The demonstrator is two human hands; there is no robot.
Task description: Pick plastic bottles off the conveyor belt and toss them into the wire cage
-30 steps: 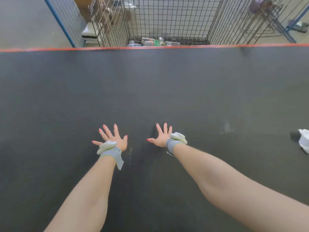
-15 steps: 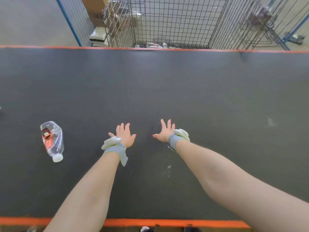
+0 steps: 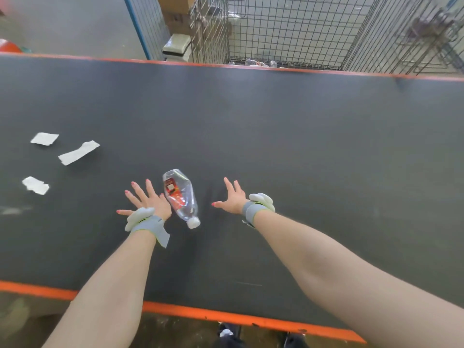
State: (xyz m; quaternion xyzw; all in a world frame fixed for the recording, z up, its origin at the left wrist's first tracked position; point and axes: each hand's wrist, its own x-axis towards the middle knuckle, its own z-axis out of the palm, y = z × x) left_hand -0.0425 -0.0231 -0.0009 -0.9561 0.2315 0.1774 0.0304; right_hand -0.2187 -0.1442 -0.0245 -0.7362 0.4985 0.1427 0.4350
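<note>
Left grip (image 3: pixel 148 200) and right grip (image 3: pixel 233 199) spread, flanking bottle (image 3: pixel 180 194); paper scraps (image 3: pixel 79 152) lie left.

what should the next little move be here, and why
Probably slide the left hand sideways and curl it round the clear bottle: the bottle lies flat on the belt right beside that hand, both hands are open, and the right hand is farther off.

Wire cage (image 3: pixel 288 28) top cut off by frame edge; cage bottles (image 3: pixel 261 63) mostly hidden behind conveyor belt (image 3: pixel 301 134) far rim, too small to count; bottle (image 3: pixel 180 197) label print unreadable; red object (image 3: pixel 8 46) cropped at left edge; dark shapes (image 3: pixel 229 335) at bottom edge cropped, unidentifiable; left forearm (image 3: pixel 113 285) and right forearm (image 3: pixel 364 285) run out of frame.
</note>
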